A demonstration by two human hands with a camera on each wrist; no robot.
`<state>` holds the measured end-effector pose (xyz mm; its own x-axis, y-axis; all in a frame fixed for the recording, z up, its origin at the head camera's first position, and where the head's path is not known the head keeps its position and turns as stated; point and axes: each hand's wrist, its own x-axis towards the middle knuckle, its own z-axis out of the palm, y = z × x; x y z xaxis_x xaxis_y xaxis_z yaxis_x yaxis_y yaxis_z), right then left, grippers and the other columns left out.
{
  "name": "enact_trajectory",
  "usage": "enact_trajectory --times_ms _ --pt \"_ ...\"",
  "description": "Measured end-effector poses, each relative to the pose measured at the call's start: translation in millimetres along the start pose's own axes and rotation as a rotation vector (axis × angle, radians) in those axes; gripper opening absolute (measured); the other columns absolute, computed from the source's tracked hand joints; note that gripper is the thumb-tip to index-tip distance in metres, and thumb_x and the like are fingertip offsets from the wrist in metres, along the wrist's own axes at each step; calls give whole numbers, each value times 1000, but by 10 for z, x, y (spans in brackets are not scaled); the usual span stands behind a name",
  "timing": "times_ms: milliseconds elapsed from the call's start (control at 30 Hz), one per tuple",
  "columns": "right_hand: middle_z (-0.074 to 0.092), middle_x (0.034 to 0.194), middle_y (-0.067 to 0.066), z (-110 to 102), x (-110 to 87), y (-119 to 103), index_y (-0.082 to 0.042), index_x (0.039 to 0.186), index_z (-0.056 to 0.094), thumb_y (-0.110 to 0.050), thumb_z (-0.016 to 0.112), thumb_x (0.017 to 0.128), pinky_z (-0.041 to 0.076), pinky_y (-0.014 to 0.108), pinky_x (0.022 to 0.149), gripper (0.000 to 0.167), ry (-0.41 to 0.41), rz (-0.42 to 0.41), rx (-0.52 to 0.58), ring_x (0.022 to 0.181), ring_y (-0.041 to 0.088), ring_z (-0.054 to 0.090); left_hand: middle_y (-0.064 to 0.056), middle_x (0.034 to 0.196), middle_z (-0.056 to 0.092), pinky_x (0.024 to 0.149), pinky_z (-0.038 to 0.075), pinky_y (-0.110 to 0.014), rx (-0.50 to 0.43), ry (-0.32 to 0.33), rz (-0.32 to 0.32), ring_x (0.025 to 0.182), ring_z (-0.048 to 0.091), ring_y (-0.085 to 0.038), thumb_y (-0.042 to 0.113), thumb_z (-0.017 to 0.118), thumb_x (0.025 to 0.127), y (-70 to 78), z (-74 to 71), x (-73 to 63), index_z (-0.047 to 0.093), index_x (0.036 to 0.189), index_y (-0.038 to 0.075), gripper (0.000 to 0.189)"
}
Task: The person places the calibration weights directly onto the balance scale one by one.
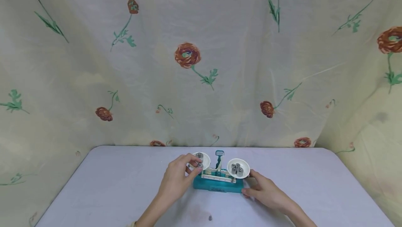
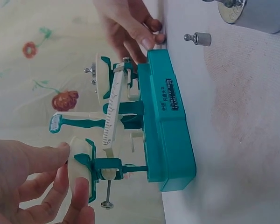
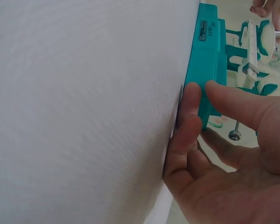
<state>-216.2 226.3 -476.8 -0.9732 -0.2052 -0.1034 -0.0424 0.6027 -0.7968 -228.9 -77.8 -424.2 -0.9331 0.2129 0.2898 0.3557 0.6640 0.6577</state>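
A teal balance scale (image 1: 216, 184) with two white pans stands on the table. Over the left pan (image 1: 206, 160), my left hand (image 1: 179, 174) pinches a small metal weight (image 1: 200, 165) between thumb and fingers; another metal weight (image 1: 199, 156) sits in that pan. Several metal weights (image 1: 237, 169) stand grouped in the right pan (image 1: 243, 164), which hangs lower than the left one. My right hand (image 1: 267, 191) grips the right end of the scale's base, its thumb (image 3: 224, 95) against the teal housing. From the left wrist view, the left hand's weight is hidden behind the pan.
One small weight (image 1: 210, 218) lies on the white tabletop (image 1: 125, 185) in front of the scale. A large metal cylinder (image 2: 259, 14) shows at the top right corner of the left wrist view. Behind the table hangs a flowered curtain (image 1: 220, 115).
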Motion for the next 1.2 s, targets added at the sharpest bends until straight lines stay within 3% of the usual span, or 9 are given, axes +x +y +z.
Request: enact_trajectory --times_ms 400,700,900,1200 --pt "48 161 34 25 0 -8 7 161 38 -24 81 96 54 63 112 84 4 28 0 135 52 63 4 98 74 66 49 -18 49 -5 -25 79 60 -4 20 80 98 16 4 -20 78 110 22 12" --pt "53 158 30 33 1 -2 2 158 44 -22 81 96 62 53 99 76 -4 35 6 123 40 71 3 97 75 66 50 -19 63 -18 -6 77 61 -4 21 79 99 -6 -12 -30 78 105 22 6" --pt "52 160 28 4 34 -13 2 160 42 -25 81 97 60 57 104 79 -11 40 -9 135 46 63 3 97 75 65 50 -20 67 -21 -3 79 62 -6 21 78 100 -17 -23 -20 78 105 22 6" --pt "51 160 28 3 40 -9 2 160 42 -24 81 97 59 58 106 78 -15 48 0 139 49 60 2 98 75 65 50 -20 71 -33 -31 80 61 -8 22 80 99 -10 -42 -21 78 106 23 8"
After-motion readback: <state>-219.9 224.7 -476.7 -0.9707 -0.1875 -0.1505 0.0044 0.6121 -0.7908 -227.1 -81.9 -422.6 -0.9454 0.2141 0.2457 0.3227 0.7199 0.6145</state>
